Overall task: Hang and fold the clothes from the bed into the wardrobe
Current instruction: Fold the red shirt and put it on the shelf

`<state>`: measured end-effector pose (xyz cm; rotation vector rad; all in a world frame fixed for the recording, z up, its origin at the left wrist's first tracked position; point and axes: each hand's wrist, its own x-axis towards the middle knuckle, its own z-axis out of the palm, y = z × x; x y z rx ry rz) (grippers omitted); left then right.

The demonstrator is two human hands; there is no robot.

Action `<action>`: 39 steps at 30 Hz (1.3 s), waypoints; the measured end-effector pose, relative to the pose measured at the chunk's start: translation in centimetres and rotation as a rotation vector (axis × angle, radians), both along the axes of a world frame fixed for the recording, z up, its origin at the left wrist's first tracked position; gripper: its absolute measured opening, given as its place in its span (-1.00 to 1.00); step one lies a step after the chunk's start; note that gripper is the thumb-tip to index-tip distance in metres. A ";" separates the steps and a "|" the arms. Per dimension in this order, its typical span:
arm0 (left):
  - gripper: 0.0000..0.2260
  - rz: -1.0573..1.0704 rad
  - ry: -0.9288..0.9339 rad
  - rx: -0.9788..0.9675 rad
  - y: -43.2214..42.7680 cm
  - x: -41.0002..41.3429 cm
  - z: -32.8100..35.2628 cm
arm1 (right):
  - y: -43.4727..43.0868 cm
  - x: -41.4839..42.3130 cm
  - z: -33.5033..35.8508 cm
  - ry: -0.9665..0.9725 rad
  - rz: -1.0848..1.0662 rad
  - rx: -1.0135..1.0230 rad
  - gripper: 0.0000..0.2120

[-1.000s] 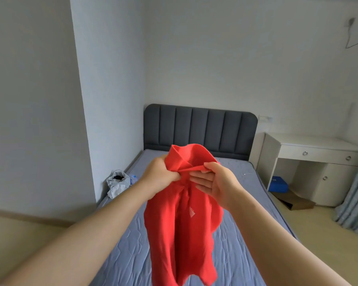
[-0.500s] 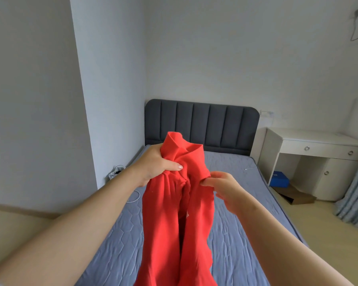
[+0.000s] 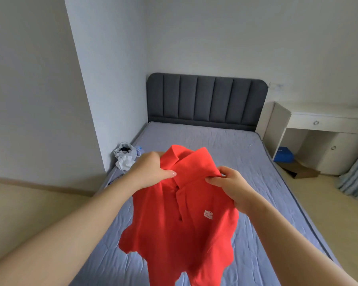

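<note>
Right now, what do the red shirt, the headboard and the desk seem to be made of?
Red shirt: soft matte knit, probably cotton; it hangs limp and creases.
Headboard: dark grey padded upholstery, apparently woven cloth; stitched vertical channels, no shine.
Desk: likely white laminated board, smooth, flat edges; the knobs look metallic.

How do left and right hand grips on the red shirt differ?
The left hand bunches the red shirt beside the collar, thumb across the front; the right hand pinches the collar's other edge with fingertips. The left hand sits higher in view than the right hand. Both hold the shirt over the bed.
</note>
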<state>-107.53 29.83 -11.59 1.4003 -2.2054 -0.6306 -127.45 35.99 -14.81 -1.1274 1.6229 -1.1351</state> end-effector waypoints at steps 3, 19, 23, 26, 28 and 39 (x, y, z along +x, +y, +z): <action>-0.83 -0.083 0.022 0.118 0.8 0.5 -1.3 | 1.7 -0.6 -0.7 -0.047 0.117 0.135 -0.87; -0.79 -0.255 0.174 0.840 -3.8 -5.9 -6.4 | 1.0 -7.7 -5.1 -0.121 0.210 0.478 -0.89; -0.69 -0.129 -0.018 0.666 -7.9 -9.6 -13.2 | -3.2 -9.6 -11.8 0.186 0.036 0.485 -0.90; -0.70 -0.010 -0.087 0.440 -11.7 -12.9 -16.6 | -7.5 -11.4 -15.6 0.489 -0.165 0.463 -0.91; -0.53 0.016 -0.082 0.342 -14.0 -14.9 -18.2 | -10.0 -11.9 -16.5 0.476 -0.305 0.398 -0.77; -0.59 0.006 -0.258 0.638 -12.4 -15.7 -33.7 | -9.9 -10.3 -30.4 0.223 -0.183 0.597 -0.51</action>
